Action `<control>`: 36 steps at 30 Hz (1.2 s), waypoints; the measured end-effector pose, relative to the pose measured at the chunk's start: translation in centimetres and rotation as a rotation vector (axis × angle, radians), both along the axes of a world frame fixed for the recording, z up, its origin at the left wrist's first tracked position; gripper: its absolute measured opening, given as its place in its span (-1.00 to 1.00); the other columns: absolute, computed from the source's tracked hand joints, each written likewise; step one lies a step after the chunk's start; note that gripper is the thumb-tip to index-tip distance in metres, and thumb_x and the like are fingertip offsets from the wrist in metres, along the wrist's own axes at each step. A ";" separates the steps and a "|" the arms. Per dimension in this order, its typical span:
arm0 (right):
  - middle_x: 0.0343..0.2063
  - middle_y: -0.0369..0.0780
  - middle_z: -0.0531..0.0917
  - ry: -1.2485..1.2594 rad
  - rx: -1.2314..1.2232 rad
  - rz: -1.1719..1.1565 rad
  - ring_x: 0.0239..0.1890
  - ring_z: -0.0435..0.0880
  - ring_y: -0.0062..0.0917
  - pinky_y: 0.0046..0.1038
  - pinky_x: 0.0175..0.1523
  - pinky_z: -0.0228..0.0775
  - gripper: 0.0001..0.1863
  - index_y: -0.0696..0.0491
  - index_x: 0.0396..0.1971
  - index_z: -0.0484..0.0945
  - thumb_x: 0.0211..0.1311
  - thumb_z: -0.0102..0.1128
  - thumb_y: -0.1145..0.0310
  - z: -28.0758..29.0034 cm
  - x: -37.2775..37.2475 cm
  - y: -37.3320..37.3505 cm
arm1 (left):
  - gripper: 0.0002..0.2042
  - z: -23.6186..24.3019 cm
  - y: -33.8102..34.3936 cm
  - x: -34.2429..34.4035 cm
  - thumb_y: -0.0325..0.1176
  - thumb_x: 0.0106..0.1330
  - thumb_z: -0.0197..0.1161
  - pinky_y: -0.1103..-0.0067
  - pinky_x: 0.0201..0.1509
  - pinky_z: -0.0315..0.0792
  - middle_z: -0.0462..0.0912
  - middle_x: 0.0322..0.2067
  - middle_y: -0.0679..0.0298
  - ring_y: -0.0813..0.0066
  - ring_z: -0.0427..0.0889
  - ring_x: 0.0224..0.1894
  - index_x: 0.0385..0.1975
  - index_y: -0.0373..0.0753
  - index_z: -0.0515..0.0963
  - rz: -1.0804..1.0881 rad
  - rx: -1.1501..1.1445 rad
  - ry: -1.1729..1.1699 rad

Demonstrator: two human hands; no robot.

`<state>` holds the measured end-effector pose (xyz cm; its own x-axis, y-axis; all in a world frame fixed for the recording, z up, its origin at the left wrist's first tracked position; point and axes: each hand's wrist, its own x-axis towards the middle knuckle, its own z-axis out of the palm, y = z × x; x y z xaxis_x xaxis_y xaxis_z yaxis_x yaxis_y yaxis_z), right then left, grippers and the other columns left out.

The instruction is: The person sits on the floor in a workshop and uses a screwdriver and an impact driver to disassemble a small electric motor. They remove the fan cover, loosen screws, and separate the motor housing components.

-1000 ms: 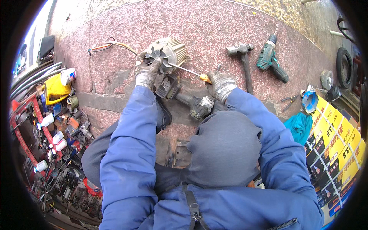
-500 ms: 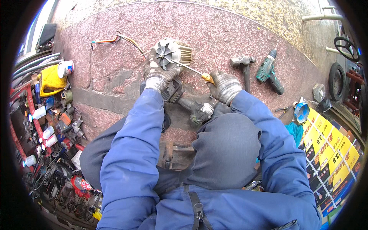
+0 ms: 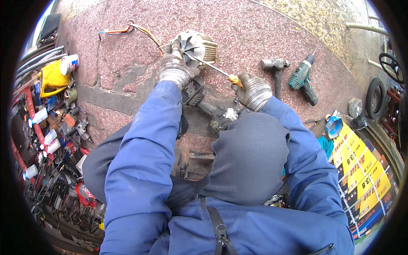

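Note:
My gloved left hand [image 3: 173, 63] is closed on the lower left of a finned metal motor [image 3: 208, 47], beside its bladed fan [image 3: 187, 44]. Coloured wires [image 3: 144, 32] trail from the motor toward the upper left. My gloved right hand [image 3: 248, 89] grips the yellow-orange handle of a long screwdriver [image 3: 212, 68], whose shaft reaches the fan's centre; its tip is too small to make out. Below the motor lies a cordless power tool [image 3: 219, 115], partly hidden by my knee.
A hammer [image 3: 277, 76] and teal cordless drill [image 3: 305, 83] lie right of my hands, near pliers [image 3: 314, 123], a blue item [image 3: 334, 127], a tyre [image 3: 374, 97] and yellow boxes [image 3: 359, 170]. Cluttered parts, bottles [image 3: 39, 117] and a yellow container [image 3: 53, 80] crowd the left.
The motor, my left hand and the screwdriver sit higher in the picture and have shifted rightward since a second ago. The surrounding scene has also shifted as the view moved.

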<state>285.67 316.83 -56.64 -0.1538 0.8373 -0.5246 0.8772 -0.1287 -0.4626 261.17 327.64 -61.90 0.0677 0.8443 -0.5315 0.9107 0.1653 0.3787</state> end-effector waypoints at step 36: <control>-0.23 -0.05 0.62 -0.032 -0.060 0.036 -0.20 0.64 -0.13 -0.13 -0.11 0.45 -0.64 0.02 -0.17 0.49 0.20 0.15 0.06 -0.2 0.0 1.3 | 0.16 -0.8 1.8 -0.6 -0.10 -0.24 0.58 0.42 0.36 0.24 0.37 0.20 0.15 0.27 0.34 0.25 0.36 -0.21 -0.11 -0.201 0.098 -0.179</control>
